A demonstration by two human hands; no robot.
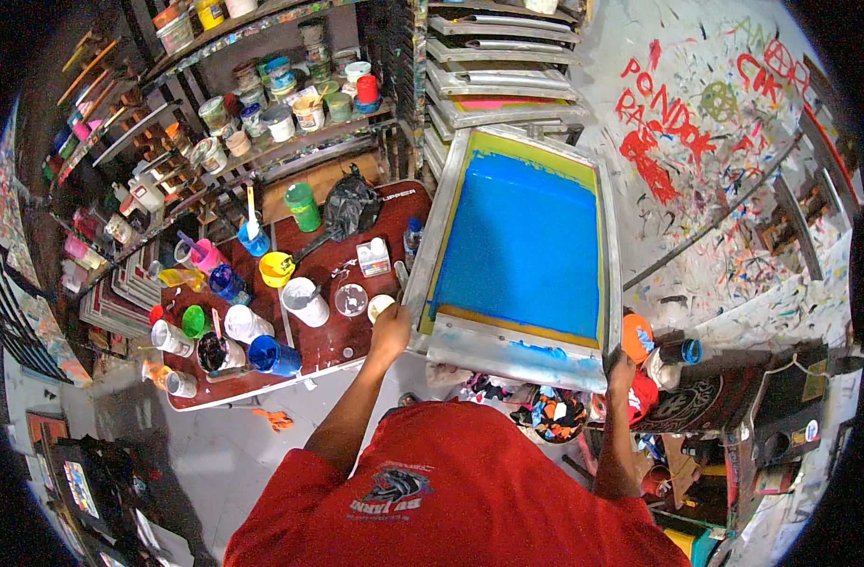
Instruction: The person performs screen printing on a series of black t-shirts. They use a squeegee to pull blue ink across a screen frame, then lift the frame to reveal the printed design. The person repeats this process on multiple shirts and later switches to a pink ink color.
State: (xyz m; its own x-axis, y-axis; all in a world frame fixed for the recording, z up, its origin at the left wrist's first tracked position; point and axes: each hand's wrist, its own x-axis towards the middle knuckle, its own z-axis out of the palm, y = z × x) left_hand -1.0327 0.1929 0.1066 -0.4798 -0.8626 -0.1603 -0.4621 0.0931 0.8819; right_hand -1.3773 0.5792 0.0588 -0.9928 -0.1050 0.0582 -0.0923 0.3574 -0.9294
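Observation:
My left hand [390,331] grips the lower left edge of a rectangular metal screen frame [439,227], with a small pale cup [381,307] just behind it. My right hand [620,371] holds the frame's lower right corner. The mesh is coated with bright blue [517,246] inside a yellow-green margin, and the frame's near bar is bare metal with blue smears. The frame is tilted in front of me, between a paint table and a marked wall.
A maroon table [347,345] at left holds several paint tubs [304,307]. Shelves of jars [281,123] and stacked screens [503,71] stand behind. A paint-splattered wall [687,217] is at right. A container of coloured scraps [545,416] sits below the frame. Orange gloves [271,418] lie on the floor.

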